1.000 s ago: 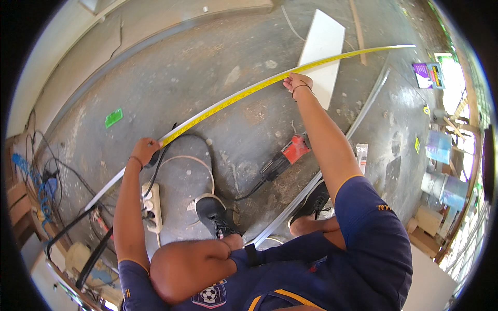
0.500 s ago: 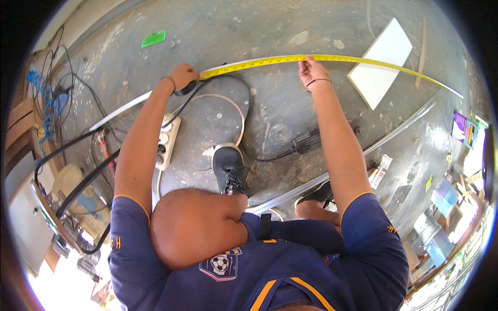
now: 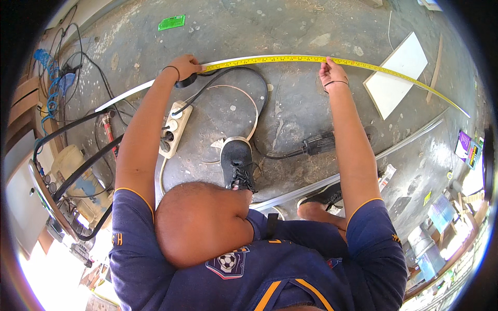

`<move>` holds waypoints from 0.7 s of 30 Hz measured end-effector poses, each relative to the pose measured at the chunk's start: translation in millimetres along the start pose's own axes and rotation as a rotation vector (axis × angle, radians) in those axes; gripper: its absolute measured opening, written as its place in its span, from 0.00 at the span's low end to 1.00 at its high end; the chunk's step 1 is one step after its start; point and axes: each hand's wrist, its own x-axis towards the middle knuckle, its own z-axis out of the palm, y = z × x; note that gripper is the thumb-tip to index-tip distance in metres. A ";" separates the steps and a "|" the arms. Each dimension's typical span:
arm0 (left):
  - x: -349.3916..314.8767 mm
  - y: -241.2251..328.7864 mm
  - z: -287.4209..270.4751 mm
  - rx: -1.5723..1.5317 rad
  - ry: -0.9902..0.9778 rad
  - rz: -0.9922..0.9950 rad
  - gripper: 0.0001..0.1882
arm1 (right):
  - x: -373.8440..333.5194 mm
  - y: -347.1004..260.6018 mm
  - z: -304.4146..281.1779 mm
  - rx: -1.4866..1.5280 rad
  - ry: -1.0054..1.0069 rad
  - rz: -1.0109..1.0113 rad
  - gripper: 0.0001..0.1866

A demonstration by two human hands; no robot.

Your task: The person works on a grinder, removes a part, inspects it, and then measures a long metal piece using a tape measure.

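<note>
A yellow measuring tape [image 3: 270, 59] is stretched out from left to right over the floor, bowing slightly. Along its far edge runs a thin white strip [image 3: 124, 95], which extends left past my left hand. My left hand [image 3: 187, 69] is closed on the tape's black case [image 3: 187, 81], partly hidden under the palm. Farther right, my right hand [image 3: 332, 74] pinches the tape between thumb and fingers; whether it also grips the white strip I cannot tell. Beyond that hand the tape passes over a white board [image 3: 397, 75] and its free end reaches toward the right.
A white power strip [image 3: 177, 127] with plugged cables lies by my left forearm. Near my right forearm are a black corded tool [image 3: 319, 143] and a long metal profile [image 3: 410, 140]. A green packet [image 3: 171, 22] lies far left; tangled cables and a blue coiled hose [image 3: 52, 103] are at left.
The view has shifted, so floor things appear farther right. My right hand sits slightly farther right from my left hand. Both hands keep their hold.
</note>
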 end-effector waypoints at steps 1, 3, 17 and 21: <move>0.2 -1.7 -3.0 0.039 -0.039 -0.005 0.20 | 0.3 -0.4 -0.7 0.002 0.003 -0.004 0.04; 0.8 -0.2 -4.8 0.086 -0.080 -0.015 0.20 | 1.4 -0.7 -2.6 0.002 0.018 -0.013 0.03; 9.2 8.9 -15.0 0.107 -0.161 0.020 0.17 | -6.3 -1.6 7.4 0.013 0.035 -0.052 0.04; 13.5 20.8 -16.6 0.126 -0.179 0.066 0.18 | -10.0 0.0 3.4 -0.041 -0.035 -0.026 0.05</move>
